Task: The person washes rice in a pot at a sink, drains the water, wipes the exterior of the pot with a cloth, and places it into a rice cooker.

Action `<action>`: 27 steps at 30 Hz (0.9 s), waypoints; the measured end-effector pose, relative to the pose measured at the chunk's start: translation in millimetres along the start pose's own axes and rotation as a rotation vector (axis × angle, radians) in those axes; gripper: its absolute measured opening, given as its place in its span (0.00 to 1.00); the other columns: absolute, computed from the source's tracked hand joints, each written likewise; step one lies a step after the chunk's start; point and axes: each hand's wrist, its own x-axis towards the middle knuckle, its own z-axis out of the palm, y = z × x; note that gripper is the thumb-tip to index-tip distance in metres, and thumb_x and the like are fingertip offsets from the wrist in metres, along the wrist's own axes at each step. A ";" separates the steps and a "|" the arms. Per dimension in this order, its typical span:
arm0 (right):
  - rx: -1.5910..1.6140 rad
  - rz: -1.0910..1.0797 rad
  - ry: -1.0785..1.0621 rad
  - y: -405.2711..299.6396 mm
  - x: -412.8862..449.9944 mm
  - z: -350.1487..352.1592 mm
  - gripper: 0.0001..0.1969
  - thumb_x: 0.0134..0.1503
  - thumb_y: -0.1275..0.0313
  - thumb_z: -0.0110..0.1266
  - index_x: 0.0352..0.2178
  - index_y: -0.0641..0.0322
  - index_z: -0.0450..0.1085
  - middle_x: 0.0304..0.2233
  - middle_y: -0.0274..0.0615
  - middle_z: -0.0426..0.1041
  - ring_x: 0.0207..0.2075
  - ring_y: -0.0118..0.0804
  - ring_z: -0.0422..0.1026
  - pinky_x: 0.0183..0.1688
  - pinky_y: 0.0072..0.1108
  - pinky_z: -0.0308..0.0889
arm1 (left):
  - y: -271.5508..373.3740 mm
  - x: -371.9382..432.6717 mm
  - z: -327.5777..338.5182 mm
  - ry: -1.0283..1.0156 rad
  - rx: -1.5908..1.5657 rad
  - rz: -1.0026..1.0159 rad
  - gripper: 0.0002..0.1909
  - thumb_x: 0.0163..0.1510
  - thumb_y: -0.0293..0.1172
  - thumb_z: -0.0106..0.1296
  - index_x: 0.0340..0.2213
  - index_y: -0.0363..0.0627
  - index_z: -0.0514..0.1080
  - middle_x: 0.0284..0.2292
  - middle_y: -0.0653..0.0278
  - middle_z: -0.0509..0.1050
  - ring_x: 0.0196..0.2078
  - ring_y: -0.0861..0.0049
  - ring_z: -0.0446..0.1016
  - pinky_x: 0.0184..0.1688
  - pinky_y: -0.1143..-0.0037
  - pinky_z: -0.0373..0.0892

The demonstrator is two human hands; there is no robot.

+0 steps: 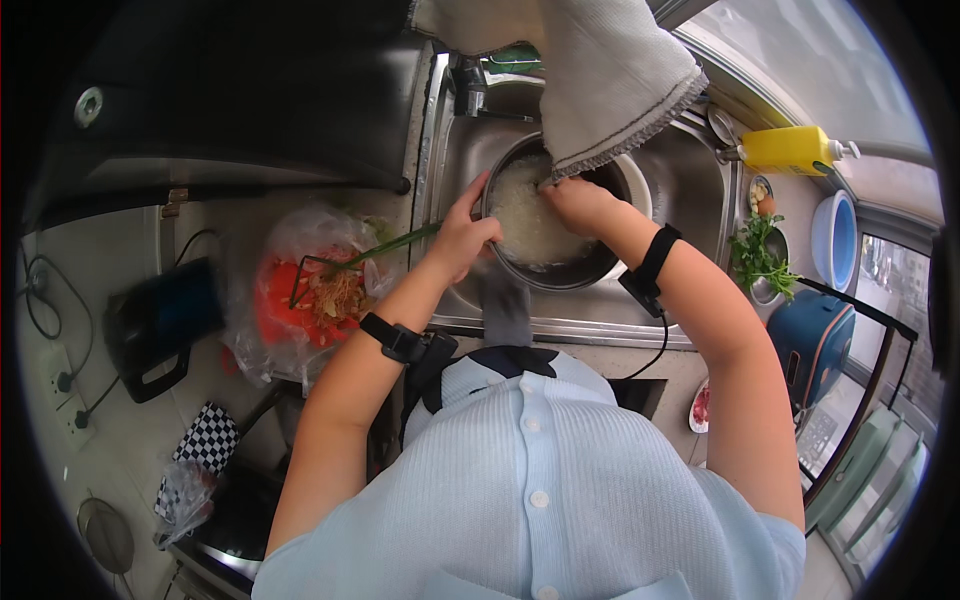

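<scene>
In the sink basin (465, 161) stands a dark-rimmed metal pot (517, 276), containing cloudy whitish water with what looks like rice (529, 217). My left hand (463, 236) holds the pot's left rim, thumb and forefinger spread along it. My right hand (577, 206) reaches over the right side into the pot, its curled fingertips at the whitish contents. A hanging pale towel (607, 82) hides part of the pot's far rim, and its hem meets the right fingers. Whether those fingers grasp anything is not visible. A white rounded rim (637, 187) shows behind the pot's right side.
Left of the sink lies a plastic bag (300, 225) with rooty green onions (337, 296). The faucet (472, 86) is behind the pot. A yellow pump bottle (787, 150), leafy greens (757, 259), a blue basin (834, 240) and a blue appliance (810, 341) line the right.
</scene>
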 end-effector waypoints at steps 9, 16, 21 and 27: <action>-0.056 -0.425 -0.116 -52.0 -7.6 -1.4 0.18 0.44 0.75 0.45 0.41 0.57 0.63 0.41 0.48 0.63 0.40 0.44 0.66 0.42 0.28 0.63 | -1.6 0.5 1.9 -0.037 -0.021 -0.014 0.40 0.34 0.20 0.43 0.54 0.45 0.49 0.29 0.63 0.67 0.22 0.84 0.65 0.20 0.84 0.61; -0.132 -0.062 -0.080 -2.4 3.9 3.3 0.18 0.44 0.76 0.44 0.41 0.64 0.59 0.39 0.54 0.62 0.36 0.49 0.68 0.37 0.30 0.65 | 5.1 -4.2 6.3 -0.002 -0.047 -0.004 0.39 0.36 0.20 0.42 0.53 0.46 0.49 0.30 0.64 0.67 0.22 0.84 0.64 0.22 0.83 0.62; 0.011 -0.159 -0.409 -39.8 -9.6 26.9 0.20 0.42 0.79 0.48 0.41 0.65 0.60 0.41 0.53 0.62 0.41 0.49 0.66 0.43 0.30 0.63 | 3.5 -5.0 7.8 0.039 0.004 0.022 0.39 0.35 0.20 0.41 0.53 0.50 0.50 0.29 0.70 0.67 0.22 0.89 0.63 0.18 0.86 0.57; -0.100 -0.233 0.120 -37.1 18.4 0.4 0.21 0.41 0.75 0.49 0.42 0.64 0.60 0.40 0.51 0.63 0.40 0.46 0.66 0.40 0.27 0.65 | -4.5 -3.5 -7.7 -0.031 0.035 -0.037 0.39 0.36 0.23 0.42 0.53 0.49 0.49 0.27 0.66 0.66 0.23 0.84 0.65 0.19 0.82 0.62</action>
